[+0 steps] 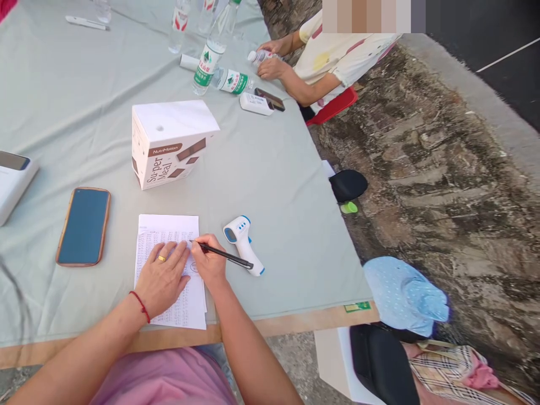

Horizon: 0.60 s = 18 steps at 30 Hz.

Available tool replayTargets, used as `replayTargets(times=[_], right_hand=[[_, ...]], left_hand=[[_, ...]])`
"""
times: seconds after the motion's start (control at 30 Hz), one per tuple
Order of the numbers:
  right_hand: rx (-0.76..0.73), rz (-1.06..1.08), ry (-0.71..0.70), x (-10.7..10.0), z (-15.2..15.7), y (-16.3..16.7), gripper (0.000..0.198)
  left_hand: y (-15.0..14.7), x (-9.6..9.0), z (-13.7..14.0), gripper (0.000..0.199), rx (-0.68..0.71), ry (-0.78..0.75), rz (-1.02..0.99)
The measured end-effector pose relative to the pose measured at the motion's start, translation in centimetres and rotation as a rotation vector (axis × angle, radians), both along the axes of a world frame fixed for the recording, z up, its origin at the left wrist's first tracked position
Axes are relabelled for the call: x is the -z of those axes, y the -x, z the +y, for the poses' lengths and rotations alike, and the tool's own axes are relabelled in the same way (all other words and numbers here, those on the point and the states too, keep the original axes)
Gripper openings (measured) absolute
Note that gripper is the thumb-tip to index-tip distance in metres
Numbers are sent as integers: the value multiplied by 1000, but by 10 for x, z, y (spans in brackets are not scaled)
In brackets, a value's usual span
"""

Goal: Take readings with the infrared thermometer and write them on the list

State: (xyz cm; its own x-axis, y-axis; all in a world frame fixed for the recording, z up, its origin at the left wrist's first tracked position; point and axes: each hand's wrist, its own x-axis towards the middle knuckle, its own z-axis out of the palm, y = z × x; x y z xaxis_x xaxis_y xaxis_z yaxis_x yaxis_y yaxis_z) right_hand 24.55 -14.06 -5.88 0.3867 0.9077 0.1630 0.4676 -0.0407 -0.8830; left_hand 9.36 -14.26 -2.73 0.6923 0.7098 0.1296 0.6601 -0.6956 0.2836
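Sheets of paper (pixel 185 306) covered in rows of small writing lie near the table's front edge. My left hand (pixel 164 275), with a ring and a red string bracelet, rests flat on them, fingers stretched out. A black pen (pixel 230 257) is pinched in my right hand (pixel 210 263), its tip at the paper's right side. Just right of that hand lies a white and blue infrared thermometer (pixel 242 242). A phone in a brown case (pixel 83 226) is to the left of the papers. Behind them stands a white "Super Meal" box (pixel 172 143).
At the far side stand water bottles (pixel 206 64), with another bottle (pixel 233 81) lying down beside a white device (pixel 256 104) and a dark phone (pixel 270 99). A seated person's hands (pixel 273 59) hold a bottle. A white device (pixel 14 180) sits at left; a light-blue hat (pixel 405 292) is beyond the right edge.
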Motion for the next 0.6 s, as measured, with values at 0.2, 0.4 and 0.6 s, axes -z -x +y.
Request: replayTargets(times=[0.2,0.4,0.6], right_hand=[[0,-12,-10,1,0,0,8],[-5,-28,-41,5,0,-2,9],[-10,-31,-62,6,0,-2,8]], left_hand=[[0,-1,0,42,3,-4,5],[1,-1,1,42,0,-12,16],[0,-2,0,42,-3,-16,16]])
